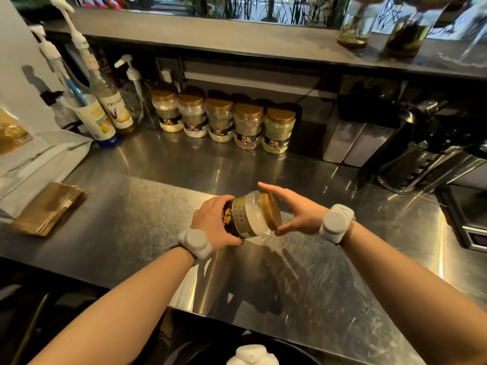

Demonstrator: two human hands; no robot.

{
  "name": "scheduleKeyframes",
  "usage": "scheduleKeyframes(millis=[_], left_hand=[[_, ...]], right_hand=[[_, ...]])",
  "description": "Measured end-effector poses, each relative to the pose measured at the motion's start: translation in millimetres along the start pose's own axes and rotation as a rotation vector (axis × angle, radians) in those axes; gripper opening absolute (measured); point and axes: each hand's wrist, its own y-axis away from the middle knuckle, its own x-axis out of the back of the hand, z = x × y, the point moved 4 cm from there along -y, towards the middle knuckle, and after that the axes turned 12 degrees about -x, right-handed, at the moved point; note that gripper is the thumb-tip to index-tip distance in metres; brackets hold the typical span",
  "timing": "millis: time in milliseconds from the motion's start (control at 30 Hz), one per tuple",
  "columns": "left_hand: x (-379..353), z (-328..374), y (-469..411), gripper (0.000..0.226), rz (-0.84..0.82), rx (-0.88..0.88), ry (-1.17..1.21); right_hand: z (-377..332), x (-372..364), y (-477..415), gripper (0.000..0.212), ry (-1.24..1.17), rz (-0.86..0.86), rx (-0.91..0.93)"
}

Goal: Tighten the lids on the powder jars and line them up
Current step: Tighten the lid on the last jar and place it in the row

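Above the steel counter (163, 206) I hold a clear powder jar (250, 216) tipped on its side, its gold lid (271, 210) pointing right. My left hand (214, 223) wraps the labelled base of the jar. My right hand (295, 209) has fingers and thumb spread around the lid's rim, touching it at top and bottom. Several more powder jars with gold lids (221, 119) stand upright in a row along the back wall.
Syrup bottles with pumps (110, 106) stand at the back left, beside white bags (39, 159) and a folded brown cloth (48, 208). A black and steel machine (432, 151) fills the right. Glass vases (358, 25) sit on the upper ledge.
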Motion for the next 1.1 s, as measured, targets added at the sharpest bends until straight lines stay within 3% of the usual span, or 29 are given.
scheduleKeyframes(millis=[233,400,533,667,833,1100], left_hand=[[0.9,-6.2,0.4,0.091,-0.005,-0.008,0.032],[-2.0,-7.0,1.2,0.091,-0.021,-0.02,0.026],[-3.7,-6.0,-0.9,0.09,-0.028,-0.023,0.015],[-3.6,-4.5,-1.6,0.091,-0.037,-0.045,0.018],[-3.9,-3.6,-2.7,0.091,-0.039,-0.044,0.021],[-4.4,-0.2,-3.9,0.091,-0.06,-0.057,0.016]], right_hand=[[8.7,0.9,2.0,0.095,-0.121,-0.091,-0.211],[3.8,1.8,5.7,0.115,-0.064,-0.082,-0.053],[8.6,1.6,0.4,0.096,-0.072,-0.072,-0.067],[16.8,1.9,-3.0,0.072,-0.073,-0.038,-0.221],[16.5,0.1,1.5,0.111,-0.014,-0.06,-0.111],[28.7,-0.4,-5.6,0.1,0.028,-0.02,-0.132]])
